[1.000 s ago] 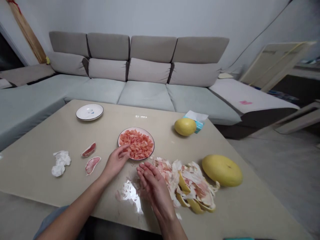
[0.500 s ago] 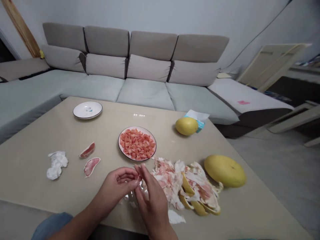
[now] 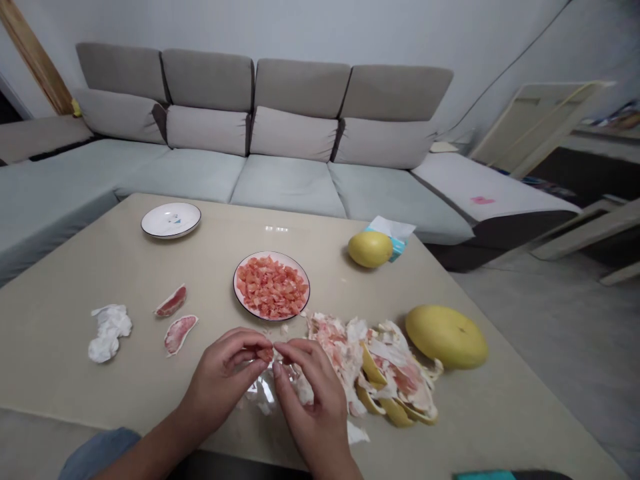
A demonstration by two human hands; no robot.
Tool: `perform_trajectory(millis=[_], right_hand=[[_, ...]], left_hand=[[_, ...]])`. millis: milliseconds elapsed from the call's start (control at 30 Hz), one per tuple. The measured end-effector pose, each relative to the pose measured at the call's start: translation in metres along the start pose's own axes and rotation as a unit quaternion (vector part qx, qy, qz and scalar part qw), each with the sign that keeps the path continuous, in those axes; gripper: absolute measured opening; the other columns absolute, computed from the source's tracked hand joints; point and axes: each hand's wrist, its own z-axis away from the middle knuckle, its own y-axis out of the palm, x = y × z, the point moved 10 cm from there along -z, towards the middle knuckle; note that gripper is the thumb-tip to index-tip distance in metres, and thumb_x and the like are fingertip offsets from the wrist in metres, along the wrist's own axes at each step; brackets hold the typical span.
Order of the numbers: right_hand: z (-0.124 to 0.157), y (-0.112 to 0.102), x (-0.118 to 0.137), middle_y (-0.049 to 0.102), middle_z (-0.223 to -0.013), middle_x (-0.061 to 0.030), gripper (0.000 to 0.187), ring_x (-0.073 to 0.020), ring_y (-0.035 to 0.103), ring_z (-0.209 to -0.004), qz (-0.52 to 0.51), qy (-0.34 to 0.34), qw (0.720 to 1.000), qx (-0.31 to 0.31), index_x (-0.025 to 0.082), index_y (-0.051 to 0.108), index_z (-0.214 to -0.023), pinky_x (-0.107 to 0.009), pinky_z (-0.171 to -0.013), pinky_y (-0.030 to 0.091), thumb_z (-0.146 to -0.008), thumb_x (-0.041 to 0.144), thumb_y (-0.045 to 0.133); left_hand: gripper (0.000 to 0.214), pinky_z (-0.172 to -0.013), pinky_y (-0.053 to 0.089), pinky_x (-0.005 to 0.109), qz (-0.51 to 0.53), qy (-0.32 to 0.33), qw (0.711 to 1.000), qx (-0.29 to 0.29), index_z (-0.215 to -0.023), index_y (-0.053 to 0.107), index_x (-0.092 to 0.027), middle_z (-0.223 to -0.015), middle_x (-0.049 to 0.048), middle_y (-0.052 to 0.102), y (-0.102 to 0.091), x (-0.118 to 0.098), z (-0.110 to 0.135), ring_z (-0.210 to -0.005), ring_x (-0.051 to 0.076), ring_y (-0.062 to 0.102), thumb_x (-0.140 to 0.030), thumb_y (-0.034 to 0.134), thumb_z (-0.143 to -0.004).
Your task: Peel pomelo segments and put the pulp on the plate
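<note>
My left hand [image 3: 225,373] pinches a small piece of red pomelo flesh [image 3: 265,354] between thumb and fingers, above the near part of the table. Close against it, my right hand [image 3: 315,393] has thumb and forefinger drawn together at the piece's right side; whatever is between those tips is too small to make out. Just beyond both hands is a dark-rimmed plate [image 3: 240,307] heaped with pomelo flesh pieces [image 3: 273,287]. Two pomelo segments, one upper [image 3: 171,301] and one lower [image 3: 180,334], lie left of the hands. Shiny clear plastic [image 3: 264,393] shows partly beneath the hands.
Peels and membranes [image 3: 385,373] are piled at the right. A large yellow pomelo [image 3: 447,337] lies beyond them, and a smaller one [image 3: 370,249] rests by a tissue pack [image 3: 399,248]. Crumpled tissue [image 3: 110,332] and a white plate [image 3: 171,221] are on the left. A sofa [image 3: 285,180] stands behind.
My hands have spread slightly, bringing the red flesh piece at the left fingertips into clearer sight. The right hand has turned, its fingers now bent toward the piece. The view has shifted slightly.
</note>
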Motion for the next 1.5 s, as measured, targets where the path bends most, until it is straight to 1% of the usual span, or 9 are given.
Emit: perform_trajectory(millis=[133,233,467,567,700,833,1033,1267,1500], right_hand=[[-0.003,0.000,0.001,0.064,-0.079,-0.0038,0.013,-0.0142,0.059,-0.067,-0.007,0.020,1.000,0.007,0.019,0.070,-0.088,-0.024,-0.058,0.049,-0.086,0.012,0.059],[-0.003,0.004,-0.001,0.066,-0.076,-0.0036,0.013,-0.0131,0.058,-0.061,-0.007,0.035,0.999,0.015,0.018,0.071,-0.087,-0.023,-0.054,0.047,-0.085,0.012,0.060],[0.000,0.005,-0.006,0.067,-0.075,-0.0037,0.015,-0.0135,0.060,-0.061,0.017,0.035,0.999,0.011,0.018,0.070,-0.084,-0.023,-0.054,0.048,-0.084,0.011,0.057],[-0.001,0.005,-0.008,0.065,-0.072,-0.0028,0.015,-0.0134,0.058,-0.059,0.027,0.036,0.999,0.013,0.018,0.069,-0.080,-0.023,-0.053,0.046,-0.082,0.010,0.056],[-0.002,0.005,-0.008,0.063,-0.069,-0.0020,0.015,-0.0132,0.056,-0.057,0.026,0.042,0.999,0.011,0.019,0.065,-0.075,-0.023,-0.052,0.044,-0.081,0.010,0.055],[-0.001,0.005,-0.005,0.063,-0.071,-0.0028,0.015,-0.0141,0.056,-0.060,0.034,0.027,0.999,0.009,0.020,0.064,-0.077,-0.024,-0.054,0.043,-0.083,0.010,0.053],[0.000,0.006,-0.002,0.058,-0.065,-0.0013,0.016,-0.0137,0.053,-0.058,0.038,0.022,0.999,0.003,0.019,0.060,-0.071,-0.024,-0.053,0.041,-0.081,0.009,0.053],[-0.003,0.004,-0.020,0.062,-0.064,-0.0014,0.014,-0.0140,0.057,-0.059,-0.081,0.132,0.988,0.021,0.019,0.061,-0.065,-0.022,-0.052,0.044,-0.077,0.012,0.055],[0.000,0.006,-0.037,0.061,-0.066,-0.0014,0.014,-0.0134,0.054,-0.057,-0.130,0.192,0.972,0.032,0.017,0.064,-0.068,-0.022,-0.050,0.042,-0.079,0.023,0.058]], left_hand=[[0.014,-0.085,0.052,0.028,-0.168,0.122,0.978,-0.010,-0.095,0.070,-0.022,-0.098,0.0050,0.065,-0.002,-0.024,0.004,-0.096,0.017,0.063,-0.015,0.061,-0.087],[0.021,-0.086,0.051,0.027,-0.233,0.193,0.953,0.003,-0.101,0.067,-0.023,-0.099,0.0046,0.064,0.004,-0.036,0.010,-0.095,0.015,0.062,-0.010,0.056,-0.089],[0.035,-0.088,0.049,0.027,-0.266,0.223,0.937,0.048,-0.112,0.066,-0.026,-0.103,0.0049,0.062,0.017,-0.035,0.017,-0.098,0.016,0.060,-0.005,0.048,-0.090],[0.031,-0.089,0.049,0.029,-0.243,0.171,0.953,0.054,-0.107,0.070,-0.027,-0.102,0.0055,0.063,0.017,-0.031,0.012,-0.098,0.018,0.061,-0.010,0.052,-0.089],[0.018,-0.090,0.052,0.031,-0.098,0.006,0.994,0.055,-0.100,0.072,-0.024,-0.108,0.0078,0.062,0.012,-0.007,0.001,-0.103,0.022,0.061,-0.021,0.065,-0.083],[0.024,-0.081,0.055,0.030,0.038,-0.119,0.991,0.048,-0.096,0.068,-0.019,-0.101,0.0071,0.064,0.012,0.017,0.000,-0.096,0.022,0.063,-0.024,0.074,-0.074],[0.017,-0.071,0.052,0.025,0.044,-0.155,0.986,0.044,-0.087,0.069,-0.016,-0.083,0.0036,0.068,0.012,0.023,0.001,-0.078,0.016,0.063,-0.026,0.074,-0.075],[0.020,-0.070,0.051,0.024,0.159,-0.213,0.959,0.096,-0.090,0.070,-0.014,-0.074,0.0034,0.069,0.020,0.030,0.007,-0.071,0.014,0.064,-0.028,0.076,-0.076],[0.016,-0.074,0.053,0.026,0.280,-0.265,0.915,0.123,-0.089,0.072,-0.012,-0.081,0.0062,0.068,0.028,0.030,0.012,-0.071,0.013,0.065,-0.024,0.075,-0.078]])
